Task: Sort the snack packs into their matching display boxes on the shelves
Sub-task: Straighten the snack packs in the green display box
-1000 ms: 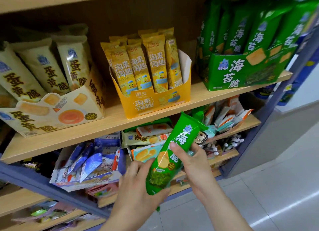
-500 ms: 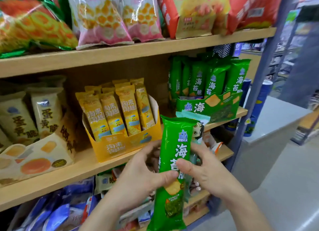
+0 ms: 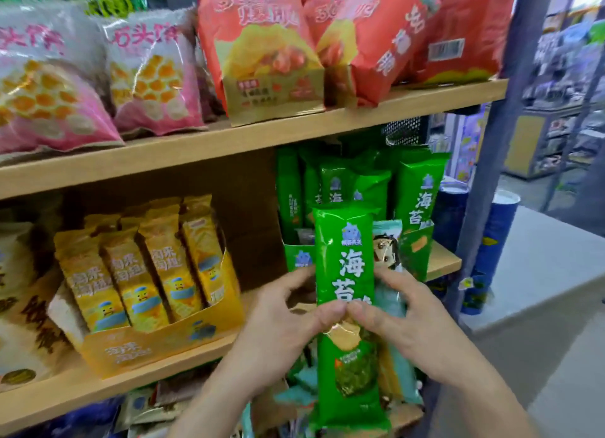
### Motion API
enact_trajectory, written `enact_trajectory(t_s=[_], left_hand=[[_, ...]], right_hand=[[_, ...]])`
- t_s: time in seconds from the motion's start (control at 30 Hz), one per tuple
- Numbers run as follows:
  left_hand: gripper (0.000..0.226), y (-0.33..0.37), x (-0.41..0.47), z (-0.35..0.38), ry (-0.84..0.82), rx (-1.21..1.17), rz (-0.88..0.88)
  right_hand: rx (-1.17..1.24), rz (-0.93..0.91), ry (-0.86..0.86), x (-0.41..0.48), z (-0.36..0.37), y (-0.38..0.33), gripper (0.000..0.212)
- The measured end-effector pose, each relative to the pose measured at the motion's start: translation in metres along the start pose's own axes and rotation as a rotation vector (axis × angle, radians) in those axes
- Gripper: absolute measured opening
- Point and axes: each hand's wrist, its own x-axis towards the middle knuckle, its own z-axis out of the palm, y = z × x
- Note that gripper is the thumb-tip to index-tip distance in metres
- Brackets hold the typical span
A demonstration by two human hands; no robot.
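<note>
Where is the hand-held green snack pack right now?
Head view, right of centre: the green snack pack stands upright, pinched between the left hand and right hand, in front of the green display box on the middle shelf.

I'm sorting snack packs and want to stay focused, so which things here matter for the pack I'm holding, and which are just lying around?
Belongs to the job: green seaweed pack, pinched by left hand and right hand; teal pack behind it; green display box of matching packs.
Lying about: yellow display box; pink bags; red bags; blue canisters.
</note>
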Motion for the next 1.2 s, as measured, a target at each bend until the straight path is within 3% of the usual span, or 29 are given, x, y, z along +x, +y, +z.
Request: enact_trajectory(t_s=[0.1, 0.13, 0.2, 0.27, 0.5, 0.6, 0.7, 0.9, 1.03, 1.2], left_hand=[[0.031, -0.006, 0.026, 0.008, 0.133, 0.109, 0.098], [0.032, -0.009, 0.037, 0.005, 0.223, 0.265, 0.164], [0.036, -0.012, 0.057, -0.005, 0.307, 0.795, 0.228], [0.039, -0.018, 0.069, -0.01, 0.225, 1.125, 0.147], [0.016, -0.014, 0.057, -0.004, 0.086, 1.104, 0.206], [0.023, 0.004, 0.055, -0.001, -0.023, 0.913, 0.187], [0.009, 0.018, 0.072, -0.008, 0.037, 0.758, 0.106], [0.026, 0.025, 0.112, -0.013, -0.384, 1.019, -0.149], [0.038, 0.022, 0.122, -0.011, -0.408, 1.213, -0.106], [0.039, 0.017, 0.125, -0.012, -0.399, 1.226, -0.075]], right_hand=[[0.014, -0.013, 0.091, 0.006, -0.028, 0.009, 0.063], [0.027, -0.019, 0.137, 0.007, -0.037, 0.011, 0.053], [0.071, -0.03, 0.209, 0.01, -0.049, 0.012, 0.036], [0.092, -0.035, 0.269, 0.01, -0.059, 0.018, 0.034], [0.059, 0.021, 0.433, 0.011, -0.065, 0.04, 0.038], [0.068, 0.047, 0.434, 0.01, -0.066, 0.042, 0.04], [0.066, 0.07, 0.426, 0.008, -0.067, 0.039, 0.045], [0.146, 0.039, 0.379, 0.005, -0.065, 0.026, 0.028], [0.173, 0.027, 0.344, 0.007, -0.061, 0.025, 0.023], [0.192, 0.027, 0.355, 0.008, -0.057, 0.028, 0.027]])
